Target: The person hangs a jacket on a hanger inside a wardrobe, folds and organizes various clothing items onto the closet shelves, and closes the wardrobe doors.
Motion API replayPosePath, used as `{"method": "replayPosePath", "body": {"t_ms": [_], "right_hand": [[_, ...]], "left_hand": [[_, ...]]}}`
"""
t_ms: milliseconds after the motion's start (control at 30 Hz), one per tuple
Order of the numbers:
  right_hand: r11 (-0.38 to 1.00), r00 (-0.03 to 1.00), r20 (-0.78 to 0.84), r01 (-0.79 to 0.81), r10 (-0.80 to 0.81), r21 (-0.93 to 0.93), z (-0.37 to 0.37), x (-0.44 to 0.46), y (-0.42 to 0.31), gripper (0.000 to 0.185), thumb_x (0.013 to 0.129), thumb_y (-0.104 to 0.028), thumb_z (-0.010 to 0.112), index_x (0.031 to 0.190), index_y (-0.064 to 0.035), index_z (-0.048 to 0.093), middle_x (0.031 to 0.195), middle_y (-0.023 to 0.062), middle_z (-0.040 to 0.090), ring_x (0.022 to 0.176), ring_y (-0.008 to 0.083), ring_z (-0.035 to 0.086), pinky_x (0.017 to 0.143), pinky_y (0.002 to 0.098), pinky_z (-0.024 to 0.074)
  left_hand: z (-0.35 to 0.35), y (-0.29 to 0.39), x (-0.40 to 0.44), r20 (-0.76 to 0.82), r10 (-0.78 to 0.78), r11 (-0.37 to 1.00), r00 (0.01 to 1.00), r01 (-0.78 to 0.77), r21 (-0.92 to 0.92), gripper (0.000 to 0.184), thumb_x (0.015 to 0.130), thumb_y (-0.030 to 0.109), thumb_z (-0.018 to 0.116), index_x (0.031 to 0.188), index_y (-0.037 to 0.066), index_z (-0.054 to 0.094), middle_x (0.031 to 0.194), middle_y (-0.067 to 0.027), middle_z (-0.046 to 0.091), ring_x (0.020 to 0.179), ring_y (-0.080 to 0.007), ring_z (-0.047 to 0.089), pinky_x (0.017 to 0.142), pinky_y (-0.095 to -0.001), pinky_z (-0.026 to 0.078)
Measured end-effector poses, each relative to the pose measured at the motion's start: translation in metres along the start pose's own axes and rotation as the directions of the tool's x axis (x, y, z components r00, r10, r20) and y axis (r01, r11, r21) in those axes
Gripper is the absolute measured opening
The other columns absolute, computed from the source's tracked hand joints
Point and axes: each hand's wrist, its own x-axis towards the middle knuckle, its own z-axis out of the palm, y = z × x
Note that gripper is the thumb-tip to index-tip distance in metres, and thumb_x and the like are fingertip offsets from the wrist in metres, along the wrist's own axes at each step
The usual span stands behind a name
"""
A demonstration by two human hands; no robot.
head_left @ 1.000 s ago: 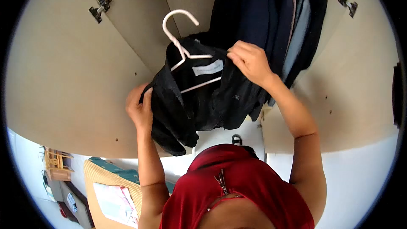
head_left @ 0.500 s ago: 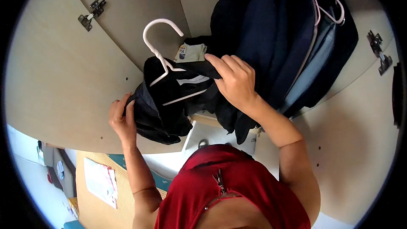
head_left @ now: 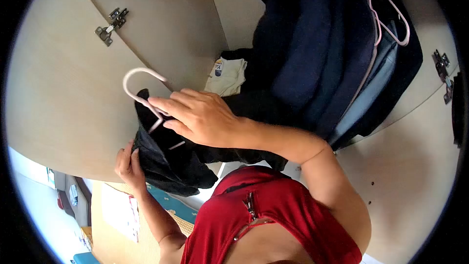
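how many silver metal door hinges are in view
2 clearly visible. One silver metal hinge is on the pale flat door panel at upper left; the other silver metal hinge is near the picture's right edge. Others may be hidden.

Hanger partly out of view behind R hand & blk garment

Your right arm bends at the elbow and reaches leftward, your right hand showing its back. Farther left, your left hand pinches, thumb against fingers.
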Motion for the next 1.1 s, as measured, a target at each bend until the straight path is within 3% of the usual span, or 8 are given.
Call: {"method": "replayPosePath", "body": {"t_ms": [100, 167, 233, 367, 767, 867, 967, 1100], "right_hand": [[0.981, 0.984, -0.050, 0.168, -0.173, -0.100, -0.013, 0.005, 0.021, 0.054, 0.080, -0.024, 0.070, 0.129, -0.0112, 0.055, 0.112, 0.0094, 0.054, 0.102, 0.0272, 0.053, 0.091, 0.0415, 0.0421], [0.951, 0.968, -0.182, 0.113, -0.171, -0.288, -0.025, 0.004, 0.046, 0.054, 0.080, -0.024, 0.071, 0.129, -0.0133, 0.054, 0.115, 0.0111, 0.053, 0.106, 0.0309, 0.052, 0.095, 0.0500, 0.0385], [0.945, 0.944, -0.326, -0.062, -0.049, -0.322, -0.035, 0.002, 0.071, 0.045, 0.083, -0.019, 0.067, 0.126, -0.0118, 0.056, 0.117, 0.0122, 0.053, 0.107, 0.0308, 0.052, 0.095, 0.0442, 0.0404], [0.933, 0.902, -0.245, -0.359, 0.355, 0.030, -0.028, -0.004, 0.111, 0.046, 0.091, -0.014, 0.059, 0.135, -0.0088, 0.048, 0.122, 0.0152, 0.054, 0.109, 0.0305, 0.054, 0.093, 0.0382, 0.0436], [0.869, 0.834, -0.318, -0.327, 0.450, 0.371, 0.013, 0.030, 0.150, 0.022, 0.097, -0.010, 0.047, 0.115, -0.0014, 0.054, 0.089, 0.0140, 0.062, 0.082, 0.0175, 0.058, 0.077, 0.0322, 0.0457], [0.866, 0.834, -0.290, -0.370, 0.469, 0.335, 0.007, 0.037, 0.149, 0.026, 0.097, -0.014, 0.047, 0.121, -0.0055, 0.055, 0.087, 0.0169, 0.064, 0.085, 0.0241, 0.063, 0.081, 0.0336, 0.0467], [0.831, 0.798, -0.243, -0.498, 0.551, 0.249, 0.002, 0.035, 0.141, 0.035, 0.099, -0.013, 0.042, 0.132, -0.0049, 0.049, 0.112, 0.0175, 0.062, 0.110, 0.0269, 0.058, 0.097, 0.0335, 0.0404], [0.888, 0.867, -0.311, -0.443, 0.390, -0.121, 0.004, 0.016, 0.146, 0.063, 0.093, -0.018, 0.055, 0.148, -0.0079, 0.026, 0.145, 0.0247, 0.033, 0.131, 0.0396, 0.038, 0.108, 0.0438, 0.0332]], "left_hand": [[-0.015, -0.012, -0.008, -0.093, -0.120, 0.992, 0.988, 0.123, 0.026, 0.021, 0.085, -0.005, 0.059, 0.105, -0.006, 0.066, 0.084, -0.0179, 0.064, 0.077, -0.0251, 0.061, 0.072, -0.0324, 0.048], [-0.021, -0.017, -0.016, -0.171, -0.172, 0.980, 0.970, 0.186, 0.074, 0.020, 0.086, -0.004, 0.060, 0.105, -0.008, 0.065, 0.090, -0.0187, 0.067, 0.082, -0.0258, 0.063, 0.076, -0.0325, 0.049], [-0.027, -0.021, -0.023, -0.206, -0.259, 0.959, 0.943, 0.277, 0.061, 0.019, 0.088, -0.001, 0.060, 0.105, -0.009, 0.065, 0.096, -0.0188, 0.068, 0.088, -0.0259, 0.065, 0.081, -0.0328, 0.049], [-0.028, -0.020, -0.028, -0.284, -0.344, 0.935, 0.895, 0.355, -0.012, 0.020, 0.090, 0.001, 0.060, 0.107, -0.008, 0.065, 0.098, -0.0181, 0.068, 0.088, -0.0245, 0.064, 0.082, -0.0326, 0.049], [-0.033, -0.033, -0.027, -0.085, -0.327, 0.944, 0.941, 0.329, 0.014, 0.024, 0.083, -0.001, 0.066, 0.106, -0.007, 0.066, 0.090, -0.0171, 0.068, 0.080, -0.0220, 0.063, 0.078, -0.0308, 0.049], [-0.030, -0.022, -0.017, 0.103, -0.348, 0.859, 0.932, 0.361, -0.362, 0.023, 0.087, 0.001, 0.062, 0.108, -0.007, 0.065, 0.089, -0.0080, 0.066, 0.078, -0.0142, 0.058, 0.075, -0.0275, 0.046], [-0.018, -0.018, -0.006, 0.212, -0.485, 0.674, 0.849, 0.517, -0.529, 0.024, 0.088, 0.001, 0.060, 0.110, -0.007, 0.064, 0.093, -0.0095, 0.067, 0.081, -0.0144, 0.060, 0.078, -0.0268, 0.048], [0.011, -0.006, 0.019, 0.276, -0.571, 0.534, 0.773, 0.606, -0.590, 0.027, 0.091, 0.005, 0.060, 0.114, -0.007, 0.061, 0.095, -0.0107, 0.069, 0.085, -0.0123, 0.062, 0.078, -0.0262, 0.050]]}}
